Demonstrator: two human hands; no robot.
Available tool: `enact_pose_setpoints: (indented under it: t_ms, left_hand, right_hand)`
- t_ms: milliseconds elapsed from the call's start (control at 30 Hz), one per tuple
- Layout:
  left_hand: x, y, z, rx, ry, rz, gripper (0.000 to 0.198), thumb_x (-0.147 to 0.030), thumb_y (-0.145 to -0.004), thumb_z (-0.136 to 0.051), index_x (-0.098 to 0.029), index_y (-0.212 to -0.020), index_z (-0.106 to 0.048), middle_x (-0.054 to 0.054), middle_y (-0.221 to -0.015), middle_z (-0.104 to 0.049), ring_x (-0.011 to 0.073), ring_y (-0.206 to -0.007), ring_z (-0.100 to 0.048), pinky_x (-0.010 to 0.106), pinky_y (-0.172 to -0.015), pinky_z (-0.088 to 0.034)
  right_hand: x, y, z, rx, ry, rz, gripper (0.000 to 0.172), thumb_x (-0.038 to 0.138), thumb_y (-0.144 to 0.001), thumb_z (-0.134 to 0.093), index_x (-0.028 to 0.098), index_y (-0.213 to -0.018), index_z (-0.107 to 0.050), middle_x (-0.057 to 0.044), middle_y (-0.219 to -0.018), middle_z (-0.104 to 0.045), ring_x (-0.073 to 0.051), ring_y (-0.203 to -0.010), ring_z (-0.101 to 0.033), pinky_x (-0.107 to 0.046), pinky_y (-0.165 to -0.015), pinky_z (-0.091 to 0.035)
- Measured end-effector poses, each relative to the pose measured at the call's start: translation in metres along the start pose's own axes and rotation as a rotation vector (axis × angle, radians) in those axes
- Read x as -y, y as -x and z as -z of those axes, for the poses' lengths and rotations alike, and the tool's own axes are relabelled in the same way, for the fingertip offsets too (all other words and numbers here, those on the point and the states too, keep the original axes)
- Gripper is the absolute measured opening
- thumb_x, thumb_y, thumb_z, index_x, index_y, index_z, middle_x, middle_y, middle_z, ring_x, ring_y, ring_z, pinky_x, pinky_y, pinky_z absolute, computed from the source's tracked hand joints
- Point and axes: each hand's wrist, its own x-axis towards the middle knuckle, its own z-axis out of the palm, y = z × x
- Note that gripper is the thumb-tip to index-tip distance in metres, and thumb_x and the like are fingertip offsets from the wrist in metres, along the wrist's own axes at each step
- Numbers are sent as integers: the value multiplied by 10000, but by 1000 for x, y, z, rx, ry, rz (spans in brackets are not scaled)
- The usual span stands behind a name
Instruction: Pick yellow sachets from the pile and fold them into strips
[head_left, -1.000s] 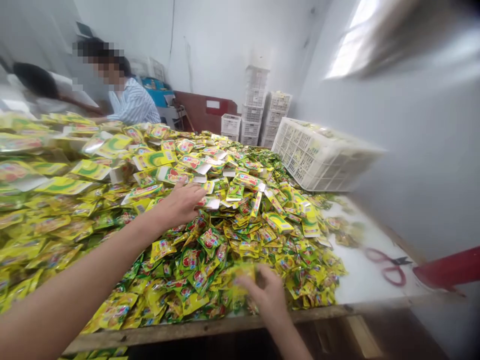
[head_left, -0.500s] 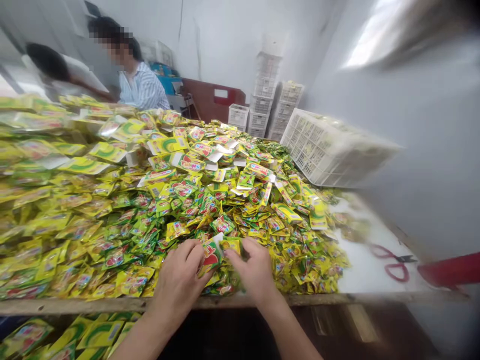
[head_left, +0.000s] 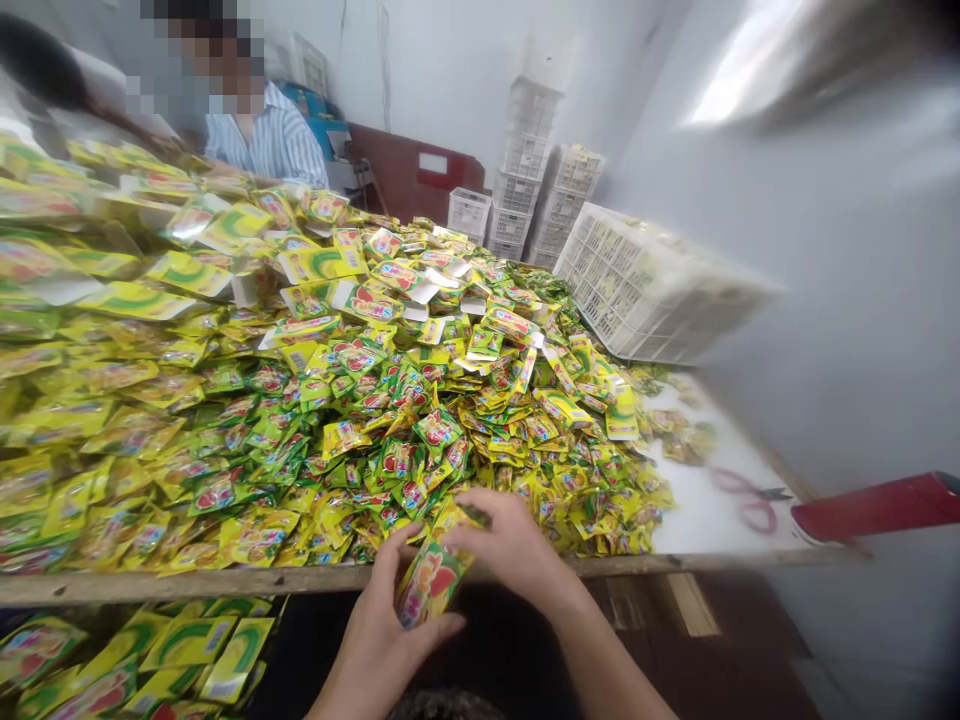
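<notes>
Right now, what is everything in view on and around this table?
loose sachets: countless, yellow-green with red, heaped over the table
flat cartons: many, yellow-green, atop the heap, far left
table: one, wooden edge, white top
scissors: one pair, pink handles, bare top at right
crate: one, white, table's far right
stacked crates: several, white, by the far wall
red object: one, red, right edge
low cartons: several, yellow-green, below the table, left
co-worker: one, striped shirt, far left
held sachets: small bundle, yellow-green-red, between both hands
left hand: one, bare, gripping the bundle from below
right hand: one, bare, pinching its top
</notes>
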Motion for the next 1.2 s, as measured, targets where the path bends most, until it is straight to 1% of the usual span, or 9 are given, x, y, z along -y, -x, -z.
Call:
enact_pose_setpoints:
  t_ms: [167,333,467,533,667,767,967,1067,1200]
  left_hand:
    - [17,24,7,277,418,300,337,-372,-646,-804,-156,-872,-677,20,-767,-690,216,-748,-632,280,-670,-474]
    - [31,48,8,307,565,280,376,-371,-698,-788,-203,-1011,-665,9,-857,-714,202,-798,-621,264,-700,-470]
    - [27,55,13,339,528,258,388,-319,-721,-786,-207,-1076,-678,33,-969,-734,227,-884,-623,293,-799,-476]
    - [22,57,16,312,545,289,410,-309,-708,-798,-205,-1090,-690,43,-1006,-741,254,-937,-625,319,-856,-472]
    - [11,62,23,168,825,530,403,-449,-792,-693,-201,-1109,-702,68,-1034,-747,292,-1009,-637,366,-897,-475]
    - [3,63,31,193,1040,671,356,-413,-821,-662,-156,-1058,-728,104,-1002,-747,292,-965,-657,371,-873,-485]
    - [-8,51,36,228,1057,876,238,-35,-660,-619,-115,-854,-730,67,-694,-700,226,-649,-648,332,-646,-492]
    - [-3,47,33,161,1011,829,117,-134,-706,-685,-137,-820,-715,62,-714,-701,228,-681,-655,338,-684,-507]
    - [14,49,36,36,666,544,181,-351,-694,-790,-189,-707,-709,7,-709,-693,204,-752,-642,258,-702,-504]
  right_hand:
    - [-7,24,-21,64,70,18,309,123,-750,-729,238,-1036,-727,-17,-924,-699,-188,-877,-631,-268,-783,-455]
    - [-19,46,-46,51,38,-62,85,187,-706,-807,215,-761,-748,14,-771,-663,-168,-802,-596,-264,-748,-437]
    - [-21,61,-59,260,41,43,79,299,-739,-799,227,-730,-767,-22,-998,-652,-192,-992,-544,-297,-864,-408]
    - [-19,66,-59,223,-42,27,85,291,-815,-724,227,-777,-766,-32,-1061,-644,-194,-1036,-540,-309,-903,-403]
    - [-19,70,-58,-22,-401,-292,143,310,-832,-663,189,-901,-696,-34,-843,-649,-161,-765,-600,-271,-665,-470]
    - [-24,74,-67,140,-739,-580,239,317,-704,-743,173,-844,-614,15,-642,-592,-98,-466,-494,-190,-405,-332]
    - [-23,70,-92,172,-867,-834,147,155,-582,-641,204,-687,-551,101,-414,-397,-46,-345,-243,-153,-342,-114]
    - [-21,67,-92,51,-660,-659,100,177,-627,-668,190,-725,-686,46,-540,-528,-58,-389,-374,-169,-366,-241]
    - [-21,68,-82,22,-373,-268,169,331,-772,-707,214,-848,-803,-56,-803,-678,-161,-727,-615,-241,-615,-457]
